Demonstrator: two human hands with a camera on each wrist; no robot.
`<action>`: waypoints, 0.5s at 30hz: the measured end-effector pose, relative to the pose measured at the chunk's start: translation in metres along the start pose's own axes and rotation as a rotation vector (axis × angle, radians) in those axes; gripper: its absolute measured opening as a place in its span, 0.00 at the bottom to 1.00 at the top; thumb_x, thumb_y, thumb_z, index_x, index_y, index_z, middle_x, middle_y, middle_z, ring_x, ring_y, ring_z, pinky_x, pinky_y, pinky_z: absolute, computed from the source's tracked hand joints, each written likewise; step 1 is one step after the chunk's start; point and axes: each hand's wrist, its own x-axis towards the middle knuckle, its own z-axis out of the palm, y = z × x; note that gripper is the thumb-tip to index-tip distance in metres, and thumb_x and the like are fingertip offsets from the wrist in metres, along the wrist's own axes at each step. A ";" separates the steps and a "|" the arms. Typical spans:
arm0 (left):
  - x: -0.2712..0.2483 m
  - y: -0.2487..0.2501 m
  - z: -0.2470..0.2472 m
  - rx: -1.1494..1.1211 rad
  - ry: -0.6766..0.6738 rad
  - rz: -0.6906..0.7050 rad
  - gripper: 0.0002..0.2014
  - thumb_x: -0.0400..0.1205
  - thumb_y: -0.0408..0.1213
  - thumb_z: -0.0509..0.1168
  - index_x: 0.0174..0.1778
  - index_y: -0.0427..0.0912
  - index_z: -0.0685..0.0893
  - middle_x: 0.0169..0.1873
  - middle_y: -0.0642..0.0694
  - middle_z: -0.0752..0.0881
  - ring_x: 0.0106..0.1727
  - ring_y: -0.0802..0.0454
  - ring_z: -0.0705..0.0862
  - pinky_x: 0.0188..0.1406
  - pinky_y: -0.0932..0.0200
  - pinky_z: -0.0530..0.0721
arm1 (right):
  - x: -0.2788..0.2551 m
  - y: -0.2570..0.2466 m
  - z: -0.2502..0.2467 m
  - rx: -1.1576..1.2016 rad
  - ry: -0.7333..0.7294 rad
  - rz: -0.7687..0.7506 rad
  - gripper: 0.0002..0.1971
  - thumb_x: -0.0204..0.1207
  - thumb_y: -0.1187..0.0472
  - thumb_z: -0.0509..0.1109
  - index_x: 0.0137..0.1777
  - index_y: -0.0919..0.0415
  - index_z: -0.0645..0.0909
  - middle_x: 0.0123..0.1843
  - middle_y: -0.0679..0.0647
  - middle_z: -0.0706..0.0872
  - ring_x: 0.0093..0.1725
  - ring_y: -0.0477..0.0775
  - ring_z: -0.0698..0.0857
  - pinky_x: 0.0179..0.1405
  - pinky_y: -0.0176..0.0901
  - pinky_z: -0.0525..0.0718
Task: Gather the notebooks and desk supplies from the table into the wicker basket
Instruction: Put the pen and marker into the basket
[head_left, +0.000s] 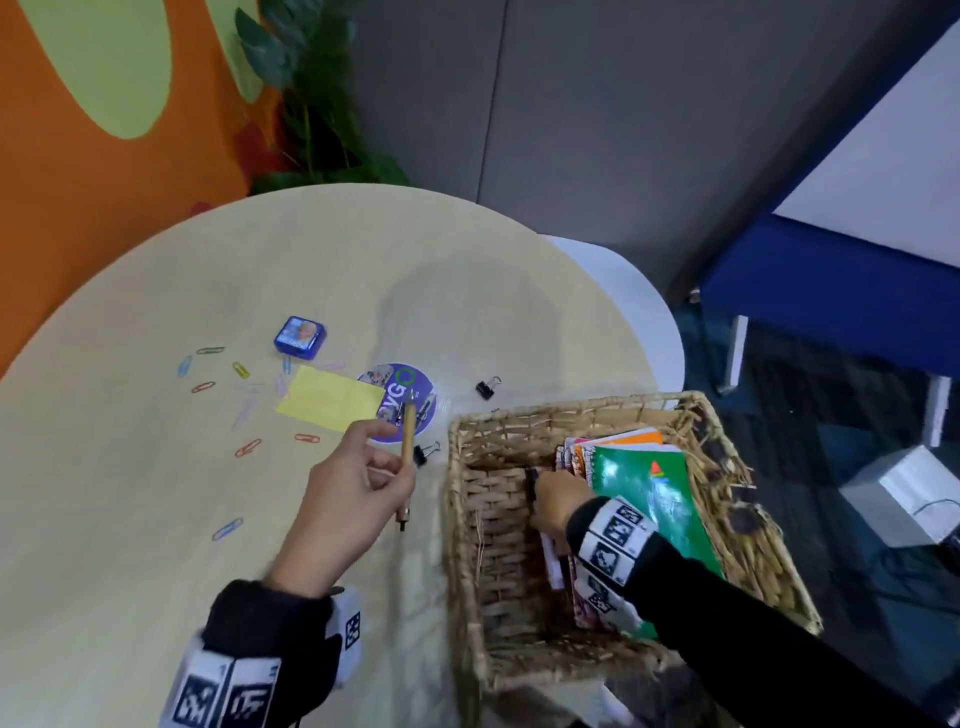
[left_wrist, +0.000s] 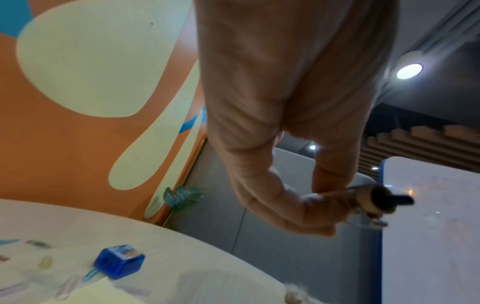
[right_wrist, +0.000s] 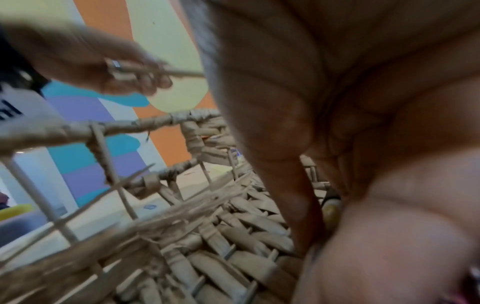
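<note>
1. Wicker basket (head_left: 470, 545), at 4 o'clock on the table (head_left: 130, 519), overhanging the near edge; woven, stiff-walled, frayed at the right rim. Judged light but bulky, best gripped at the rim.
2. Notebooks (head_left: 649, 499), stacked on edge against the basket's 3 o'clock wall, green cover outermost; judged flexible and easily slid, best taken by the spine.
3. Right hand (head_left: 553, 501), reaching into the basket at its centre, fingers curled over a dark-capped item (head_left: 531, 480); grip not clearly resolved, so closure cannot be told.
4. Left hand (head_left: 353, 493), over the table at 9 o'clock of the basket, fingers pinched round a wooden pen (head_left: 408, 457), tip toward the person. Pen judged light, rigid, smooth; mid-barrel hold adequate.
5. Yellow sticky pad (head_left: 327, 397), at 11 o'clock of the left hand; soft and thin, best lifted by an edge.
6. Round purple sticker (head_left: 384, 382), just beside the pad at its 3 o'clock.
7. Blue sharpener (head_left: 300, 336), at 12 o'clock of the pad; hard, small.
8. Binder clips (head_left: 485, 388), at 12 o'clock of the basket, a second near the pen.
9. Paper clips (head_left: 247, 448), scattered from 9 to 11 o'clock; slippery, best pinched.
</note>
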 end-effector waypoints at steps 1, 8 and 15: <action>-0.007 0.007 0.000 0.003 -0.019 0.023 0.16 0.75 0.35 0.71 0.55 0.53 0.77 0.37 0.49 0.89 0.32 0.57 0.88 0.31 0.72 0.81 | 0.003 -0.002 0.003 -0.018 0.002 0.011 0.17 0.80 0.66 0.62 0.67 0.72 0.76 0.68 0.65 0.81 0.67 0.63 0.82 0.61 0.50 0.82; -0.042 0.058 0.029 0.247 -0.264 0.222 0.11 0.78 0.34 0.64 0.55 0.47 0.84 0.47 0.47 0.88 0.35 0.54 0.83 0.33 0.74 0.73 | 0.004 -0.004 0.004 0.035 0.044 0.000 0.17 0.77 0.62 0.69 0.63 0.70 0.80 0.61 0.62 0.85 0.64 0.62 0.84 0.56 0.49 0.83; -0.012 0.089 0.109 0.757 -0.573 0.205 0.08 0.80 0.32 0.63 0.45 0.34 0.87 0.42 0.40 0.86 0.40 0.47 0.82 0.38 0.56 0.81 | -0.049 0.054 -0.013 0.337 0.358 -0.026 0.25 0.73 0.42 0.70 0.29 0.66 0.82 0.36 0.63 0.91 0.35 0.59 0.89 0.46 0.47 0.89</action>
